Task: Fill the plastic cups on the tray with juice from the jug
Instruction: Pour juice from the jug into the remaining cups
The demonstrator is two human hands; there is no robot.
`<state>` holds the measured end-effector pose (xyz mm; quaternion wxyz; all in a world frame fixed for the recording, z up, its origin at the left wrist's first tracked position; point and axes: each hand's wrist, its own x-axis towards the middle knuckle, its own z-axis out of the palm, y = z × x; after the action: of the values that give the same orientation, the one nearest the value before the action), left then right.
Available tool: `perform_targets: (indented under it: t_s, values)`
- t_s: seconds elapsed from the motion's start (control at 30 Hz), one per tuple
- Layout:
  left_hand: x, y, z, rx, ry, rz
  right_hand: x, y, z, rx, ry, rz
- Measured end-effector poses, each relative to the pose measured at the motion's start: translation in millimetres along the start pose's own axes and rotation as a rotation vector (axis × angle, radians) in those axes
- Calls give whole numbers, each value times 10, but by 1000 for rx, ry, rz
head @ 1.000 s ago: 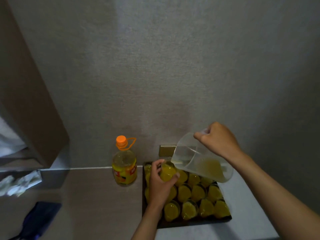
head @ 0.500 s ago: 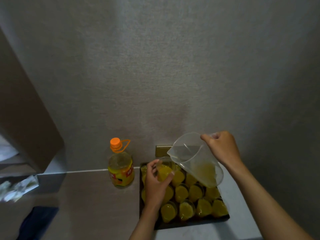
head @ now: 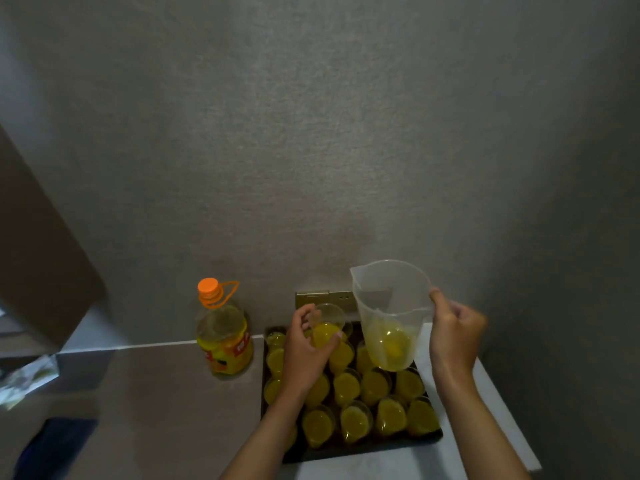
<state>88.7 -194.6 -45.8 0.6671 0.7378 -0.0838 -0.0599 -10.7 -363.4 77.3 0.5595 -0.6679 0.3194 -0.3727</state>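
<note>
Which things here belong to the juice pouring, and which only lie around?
Job: jug, cups, tray, held cup, left hand, right hand.
Lying about: bottle, dark cloth, wall socket.

Orange-capped bottle (head: 224,336) on counter (head: 156,393), wall socket (head: 311,298) behind, dark cloth (head: 52,445) lower left

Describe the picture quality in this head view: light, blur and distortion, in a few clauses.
Head view: dim light, dark corners; wide-angle lens bends the counter edge; right hand on the jug is slightly motion-blurred; left hand and its cup are sharper; the items at far left are smeared and unclear; the wall socket shows a faint sheen.
</note>
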Motion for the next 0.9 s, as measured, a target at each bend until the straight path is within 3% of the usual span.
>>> perform_targets:
  t_s: [0.23,0.9]
  values:
    - [176,38,146,150,-64,42,-64,125,-84,140,125,50]
    - [937,-36,819,704,-346,134,388,382,-601,237,220,86]
